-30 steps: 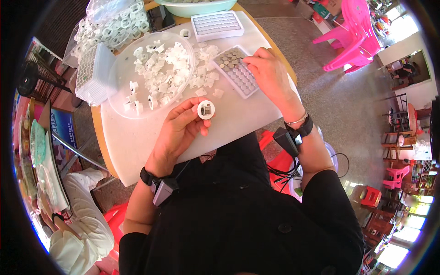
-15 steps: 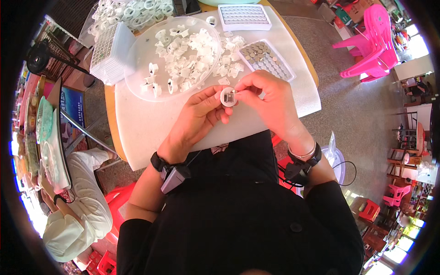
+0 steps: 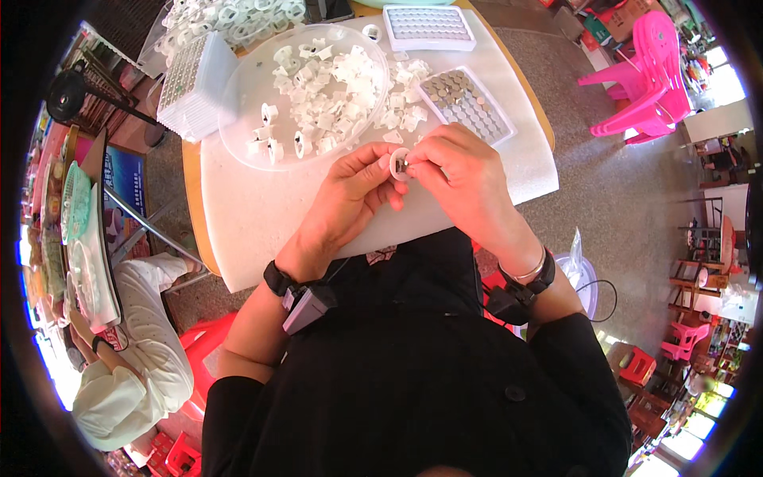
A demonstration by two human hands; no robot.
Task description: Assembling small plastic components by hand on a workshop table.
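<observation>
1. Against the frame one second back: right hand (image 3: 467, 176) has left the disc tray (image 3: 509, 131) and come in to meet the left hand (image 3: 348, 189). Since the half-second frame, the white round piece (image 3: 395, 165) has turned; its face shows narrower.

2. Piece location: raised over the near part of the white-covered desk (image 3: 266, 226), between both sets of fingertips.

3. Left hand: thumb and fingers pinching the piece from its left side.

4. Right hand: thumb and forefinger drawn together at the piece's right edge. Whether anything small sits between them cannot be told; fingers cover it.

5. Key relation: the piece lies right of the left hand, left of the right. Its face appears upright and angled toward the right fingertips, its axis running roughly hand to hand. Neither hand is nearer; both seem to touch.

6. Around: disc tray just beyond the right hand; clear round tray (image 3: 246, 103) of loose white parts (image 3: 346, 95) beyond the left.
</observation>
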